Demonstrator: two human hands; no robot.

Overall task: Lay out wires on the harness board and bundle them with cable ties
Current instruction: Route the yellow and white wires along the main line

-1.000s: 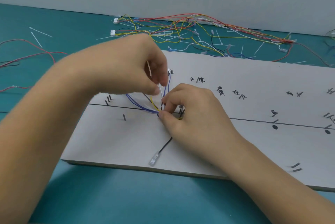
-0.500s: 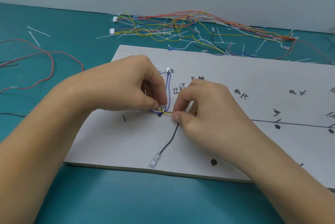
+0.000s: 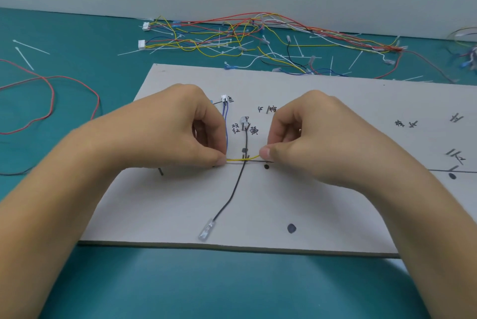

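- The left hand [image 3: 180,132] and the right hand [image 3: 309,138] each pinch the thin yellow wire [image 3: 240,160] between thumb and forefinger, one on each side of the small dark pegs [image 3: 245,156].
- This wire lies on the pale grey harness board [image 3: 335,215], left of its middle, along the drawn black line [image 3: 438,171]; its long axis runs left to right.
- To do the step well, I think the wire should be kept lightly tight and low at the pegs, following the line.
- The thin black wire [image 3: 232,189] crosses it and points toward the near edge.
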